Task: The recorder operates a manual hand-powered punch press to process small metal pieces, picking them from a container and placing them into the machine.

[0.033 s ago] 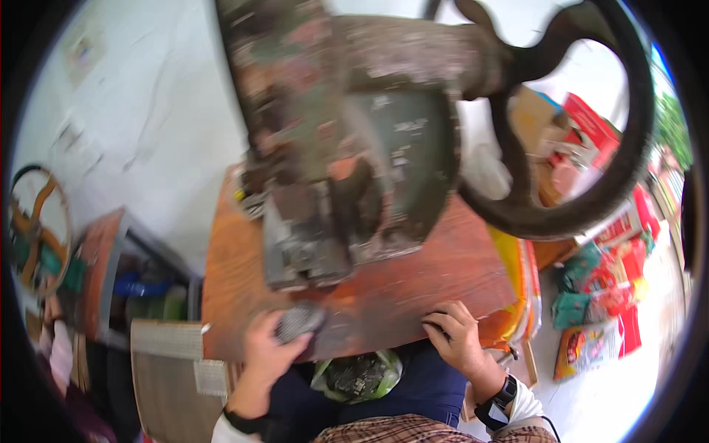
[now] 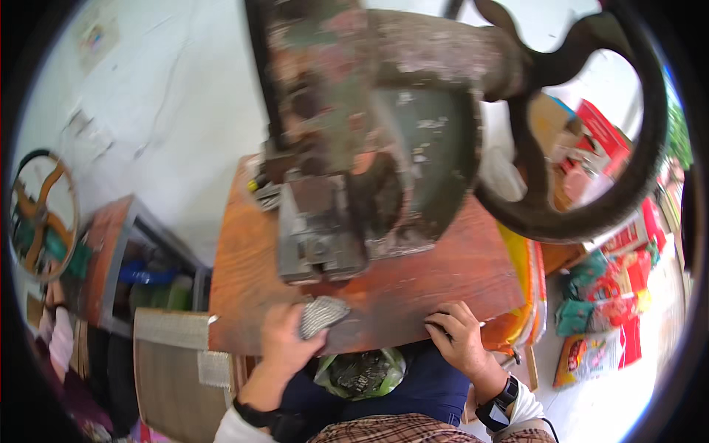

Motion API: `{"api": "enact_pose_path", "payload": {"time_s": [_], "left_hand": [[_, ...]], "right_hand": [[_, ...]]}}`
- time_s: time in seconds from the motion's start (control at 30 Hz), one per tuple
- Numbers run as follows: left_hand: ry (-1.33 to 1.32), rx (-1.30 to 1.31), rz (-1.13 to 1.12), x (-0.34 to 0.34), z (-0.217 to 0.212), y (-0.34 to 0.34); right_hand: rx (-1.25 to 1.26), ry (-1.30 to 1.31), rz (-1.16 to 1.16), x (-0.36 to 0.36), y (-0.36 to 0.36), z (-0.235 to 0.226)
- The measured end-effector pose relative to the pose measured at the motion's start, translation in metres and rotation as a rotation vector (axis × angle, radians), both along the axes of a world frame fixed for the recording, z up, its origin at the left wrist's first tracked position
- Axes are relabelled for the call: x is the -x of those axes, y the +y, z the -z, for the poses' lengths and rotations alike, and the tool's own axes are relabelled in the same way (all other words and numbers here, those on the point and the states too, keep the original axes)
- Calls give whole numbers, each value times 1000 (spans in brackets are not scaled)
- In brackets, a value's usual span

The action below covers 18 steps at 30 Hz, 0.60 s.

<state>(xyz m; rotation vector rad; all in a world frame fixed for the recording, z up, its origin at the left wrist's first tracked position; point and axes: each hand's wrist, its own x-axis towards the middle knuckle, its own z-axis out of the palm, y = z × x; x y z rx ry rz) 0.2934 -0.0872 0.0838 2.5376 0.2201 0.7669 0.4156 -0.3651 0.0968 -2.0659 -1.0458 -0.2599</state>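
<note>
A large rusty green machine (image 2: 354, 148) with a dark handwheel (image 2: 591, 214) stands on an orange-brown wooden table (image 2: 443, 273). At the table's front edge my left hand (image 2: 284, 340) grips a small grey textured piece (image 2: 319, 314), just below the machine's metal base block (image 2: 317, 236). My right hand (image 2: 458, 340) rests on the front edge further right, its fingers curled down against the wood. A thin pale sliver shows beside its fingers, and I cannot tell whether the hand holds it. Each wrist wears a dark watch.
A clear bag of dark stuff (image 2: 362, 373) lies on my lap under the table edge. Left of the table stand a shelf unit (image 2: 140, 273) and a woven panel (image 2: 170, 328). A wheel (image 2: 40, 214) leans far left. Coloured packets (image 2: 605, 295) lie on the right.
</note>
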Motion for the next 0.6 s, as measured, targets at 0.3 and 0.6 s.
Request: {"api": "enact_pose_path", "payload": {"time_s": [0.3,0.6], "left_hand": [[39,209,-15,9,1,3],[120,178,-17,3,-4,2]], "right_hand": [[364,-332,-426,21,132,-14],[451,-323,-234,-1,122,-10]]}}
